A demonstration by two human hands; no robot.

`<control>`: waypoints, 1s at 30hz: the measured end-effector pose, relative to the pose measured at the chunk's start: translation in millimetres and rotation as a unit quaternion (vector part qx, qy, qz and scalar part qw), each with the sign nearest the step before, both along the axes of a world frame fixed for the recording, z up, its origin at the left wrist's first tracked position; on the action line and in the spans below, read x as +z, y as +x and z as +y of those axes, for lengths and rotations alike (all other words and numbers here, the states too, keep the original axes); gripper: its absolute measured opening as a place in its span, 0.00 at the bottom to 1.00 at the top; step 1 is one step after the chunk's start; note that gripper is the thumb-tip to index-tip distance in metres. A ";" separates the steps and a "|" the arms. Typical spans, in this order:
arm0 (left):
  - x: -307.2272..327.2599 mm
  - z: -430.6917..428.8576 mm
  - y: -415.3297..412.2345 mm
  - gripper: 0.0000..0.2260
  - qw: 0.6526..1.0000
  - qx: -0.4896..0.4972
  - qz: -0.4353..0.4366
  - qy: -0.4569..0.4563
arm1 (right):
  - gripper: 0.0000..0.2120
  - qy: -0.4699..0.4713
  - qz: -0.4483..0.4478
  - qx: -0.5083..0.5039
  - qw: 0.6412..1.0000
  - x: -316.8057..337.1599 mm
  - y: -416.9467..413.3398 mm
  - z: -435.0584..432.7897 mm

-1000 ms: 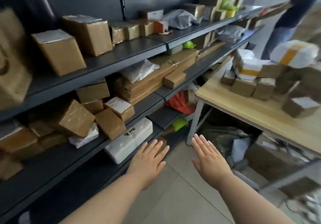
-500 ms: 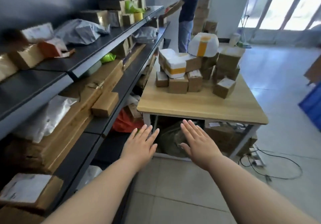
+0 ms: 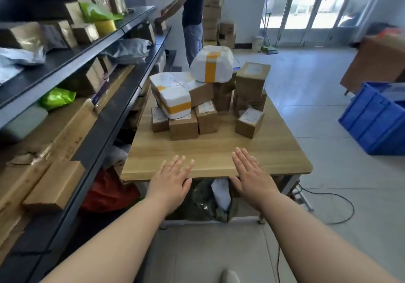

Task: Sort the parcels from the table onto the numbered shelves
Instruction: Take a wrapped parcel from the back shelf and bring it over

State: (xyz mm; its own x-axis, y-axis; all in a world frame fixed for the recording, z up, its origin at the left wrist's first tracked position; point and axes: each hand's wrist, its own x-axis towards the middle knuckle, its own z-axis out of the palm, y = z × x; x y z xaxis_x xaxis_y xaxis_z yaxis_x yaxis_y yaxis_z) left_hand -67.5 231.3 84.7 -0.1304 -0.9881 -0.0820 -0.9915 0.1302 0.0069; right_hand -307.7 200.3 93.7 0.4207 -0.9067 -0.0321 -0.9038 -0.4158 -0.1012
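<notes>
A heap of parcels stands at the far half of the wooden table (image 3: 219,159): small brown cartons (image 3: 183,128), a lone carton (image 3: 249,122) at the right, and two white foam boxes with orange tape, one low (image 3: 175,98) and one on top (image 3: 212,64). My left hand (image 3: 171,179) and my right hand (image 3: 252,175) hover over the table's near edge, palms down, fingers straight, holding nothing. The dark shelves (image 3: 105,116) run along the left, loaded with cartons and bags.
Another person (image 3: 192,17) stands at the far end of the shelves by stacked cartons. A blue crate (image 3: 372,118) and a large brown box (image 3: 379,63) sit on the floor at right. Bags lie under the table, and a cable (image 3: 328,195) trails beside its right leg.
The view has swung right from the shelves to face the table. Both empty hands have come forward from over the floor to the table's near edge.
</notes>
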 end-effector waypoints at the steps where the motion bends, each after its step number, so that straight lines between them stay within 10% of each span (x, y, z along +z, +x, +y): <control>1: 4.7 -16.3 -4.7 0.24 1.000 0.008 0.003 0.001 | 0.31 0.000 -0.004 0.003 1.000 4.6 -5.1 -19.5; 30: 84.6 -355.6 30.1 0.26 0.990 0.053 0.053 -0.118 | 0.32 -0.058 -0.074 -0.074 0.993 85.0 17.0 -342.4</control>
